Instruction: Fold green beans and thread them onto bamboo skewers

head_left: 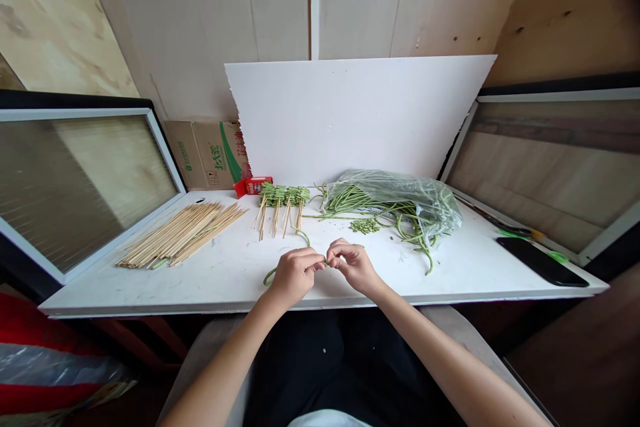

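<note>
A long green bean (269, 275) loops out behind my left hand (296, 272), whose fingers are pinched around it. My right hand (354, 264) meets the left one just above the table's front part, thumb and forefinger closed at the bean's end. Most of the stretch between the fingertips is hidden. Past my hands lies a small heap of short bean pieces (365, 225). Several bunches of folded beans on skewers (285, 195) rest toward the back. Long beans (357, 197) spill from a clear plastic bag (436, 203) on the right.
Bamboo skewers (173, 237) are piled at the left of the white table (210, 293). A red box (260, 184) and a cardboard box (213, 157) stand behind. A white board (360, 117) leans at the back. At the right edge lies a black phone (540, 261).
</note>
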`<state>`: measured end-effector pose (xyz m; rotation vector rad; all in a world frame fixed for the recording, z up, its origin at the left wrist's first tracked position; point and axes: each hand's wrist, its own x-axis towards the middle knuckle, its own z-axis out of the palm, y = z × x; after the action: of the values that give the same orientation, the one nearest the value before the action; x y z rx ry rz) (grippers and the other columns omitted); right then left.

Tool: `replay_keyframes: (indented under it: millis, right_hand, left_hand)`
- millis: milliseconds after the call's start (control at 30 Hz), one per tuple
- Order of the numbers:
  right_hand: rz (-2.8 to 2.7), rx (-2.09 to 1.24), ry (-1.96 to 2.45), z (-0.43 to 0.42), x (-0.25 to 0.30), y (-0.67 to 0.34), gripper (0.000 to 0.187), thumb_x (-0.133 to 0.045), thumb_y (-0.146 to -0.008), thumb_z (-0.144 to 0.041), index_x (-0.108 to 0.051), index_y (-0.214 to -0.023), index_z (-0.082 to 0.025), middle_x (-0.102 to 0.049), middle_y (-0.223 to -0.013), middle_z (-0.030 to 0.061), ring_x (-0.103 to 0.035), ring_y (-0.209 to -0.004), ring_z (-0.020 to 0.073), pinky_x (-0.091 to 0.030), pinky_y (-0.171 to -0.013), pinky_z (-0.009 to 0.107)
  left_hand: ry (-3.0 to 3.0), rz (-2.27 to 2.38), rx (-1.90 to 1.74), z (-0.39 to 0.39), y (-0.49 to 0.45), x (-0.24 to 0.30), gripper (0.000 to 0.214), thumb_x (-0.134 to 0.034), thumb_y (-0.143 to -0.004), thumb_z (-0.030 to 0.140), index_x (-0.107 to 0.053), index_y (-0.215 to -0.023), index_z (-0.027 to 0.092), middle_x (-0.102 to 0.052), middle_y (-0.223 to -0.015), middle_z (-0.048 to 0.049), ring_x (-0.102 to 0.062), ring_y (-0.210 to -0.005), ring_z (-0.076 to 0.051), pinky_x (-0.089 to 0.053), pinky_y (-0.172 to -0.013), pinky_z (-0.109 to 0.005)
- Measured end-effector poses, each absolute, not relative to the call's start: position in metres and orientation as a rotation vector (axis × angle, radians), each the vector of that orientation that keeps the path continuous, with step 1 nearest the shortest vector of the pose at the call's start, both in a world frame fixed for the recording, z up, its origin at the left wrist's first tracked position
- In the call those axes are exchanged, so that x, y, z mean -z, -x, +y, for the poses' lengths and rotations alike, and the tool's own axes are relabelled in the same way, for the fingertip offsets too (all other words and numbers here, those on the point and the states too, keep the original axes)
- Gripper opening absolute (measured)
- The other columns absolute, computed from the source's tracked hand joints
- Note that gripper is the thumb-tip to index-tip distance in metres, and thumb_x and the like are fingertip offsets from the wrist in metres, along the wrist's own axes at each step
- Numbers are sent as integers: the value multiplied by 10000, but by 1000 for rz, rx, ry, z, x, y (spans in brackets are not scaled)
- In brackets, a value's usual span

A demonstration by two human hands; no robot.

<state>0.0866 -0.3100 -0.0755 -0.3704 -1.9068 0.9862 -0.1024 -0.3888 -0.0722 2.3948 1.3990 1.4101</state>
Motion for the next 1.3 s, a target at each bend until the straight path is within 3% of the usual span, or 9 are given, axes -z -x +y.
replay_keyframes:
  millis: [100,233,367,533,833,1000,1167,1233,1300]
  right_hand:
    - [-1866,-1075,349,-306,73,-89,329,-777,-913,-554,-797,-866,-229,-717,-818,66,-639,-811,224,-506,-755,361]
    - [-1944,-768,544,-284,69,-106,284,-809,-893,-525,-852,-963,-253,-750,-848,89,-632,-853,257,-482,-731,370]
    - [-2059,-387,865,-245,79,-134,325,-592,-1035,-411,-848,-1079,-216,-758,-913,130,-626,-906,302,-496,-847,457]
    - [-2171,-313,1110,-216,98,-158,262,-624,-966,-321,-847,-1010,-191,-799,-1013,134,-672,-980,324,-498,-958,482]
    - [-2127,-591,1146,-210,100,-169,629,-352,-1074,-587,-799,-857,-201,-811,-1061,158,-740,-1042,326,-539,-985,433]
    - [-1993,-697,1029,-217,88,-165,739,-314,-1048,-728,-811,-1026,-182,-815,-1025,142,-745,-1030,313,-545,-997,449]
    - [-2121,-964,712,-254,63,-139,601,-498,-1027,-688,-821,-981,-184,-777,-1236,142,-737,-1083,285,-567,-867,375]
    - [-2155,-1007,606,-273,56,-126,456,-722,-930,-622,-817,-1081,-202,-804,-1128,117,-750,-999,261,-554,-800,339]
    - [-2143,-1007,535,-288,54,-115,422,-800,-886,-570,-814,-1108,-211,-813,-1007,96,-744,-913,236,-539,-752,324]
  left_hand:
    - [-2312,1414,-1404,-387,106,71,268,-575,-940,31,-778,-908,203,-727,-822,-28,-678,-765,-161,-515,-735,-265]
    - [-2274,1488,-1379,-384,112,68,210,-564,-1015,134,-762,-1043,196,-723,-927,-61,-682,-827,-180,-530,-765,-286]
    - [-2301,1565,-1321,-384,114,69,254,-504,-1047,147,-743,-1120,194,-702,-1016,-81,-686,-883,-191,-546,-799,-307]
    - [-2324,1583,-1223,-385,110,71,251,-518,-1039,144,-737,-1148,200,-680,-1032,-76,-689,-899,-195,-557,-816,-320]
    - [-2402,1616,-1139,-388,108,69,422,-431,-1005,75,-682,-1330,170,-604,-1141,-122,-670,-990,-217,-599,-923,-378]
    - [-2402,1536,-1214,-389,106,68,432,-430,-1015,69,-656,-1365,183,-619,-1136,-110,-687,-971,-189,-623,-926,-361]
    - [-2327,1524,-1366,-389,103,69,376,-542,-1004,81,-646,-1340,214,-710,-1126,-96,-733,-976,-204,-634,-875,-353]
    - [-2334,1516,-1386,-390,101,70,370,-575,-1003,93,-642,-1341,227,-731,-1120,-90,-744,-985,-210,-630,-878,-354]
    - [-2344,1479,-1394,-391,99,70,369,-593,-1005,102,-638,-1347,232,-741,-1128,-86,-752,-996,-210,-625,-882,-347]
